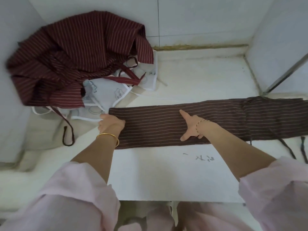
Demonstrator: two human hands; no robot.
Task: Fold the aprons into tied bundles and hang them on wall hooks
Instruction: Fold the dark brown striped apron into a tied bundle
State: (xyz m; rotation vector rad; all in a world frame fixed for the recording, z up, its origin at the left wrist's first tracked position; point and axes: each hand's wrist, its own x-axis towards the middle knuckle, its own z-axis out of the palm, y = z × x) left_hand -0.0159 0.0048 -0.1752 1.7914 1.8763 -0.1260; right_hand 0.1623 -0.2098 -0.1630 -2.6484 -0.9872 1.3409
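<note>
The folded brown apron (208, 120) lies as a long strip across the bench (158, 177), with its ties (303, 147) trailing at the right end. If the left end is turned over unevenly, the layers could skew and the strip could fan open (the cloth looks thin, I judge). The left hand (110, 124) curls round the strip's left end, knuckles up. The right hand (190, 125) presses flat on the strip's middle, fingers spread.

We see a long folded brown striped apron (200, 120) mid-frame, our left hand (110, 125) gripping its left end, our right hand (191, 127) pressing flat, maroon apron heap (70, 55) upper left
</note>
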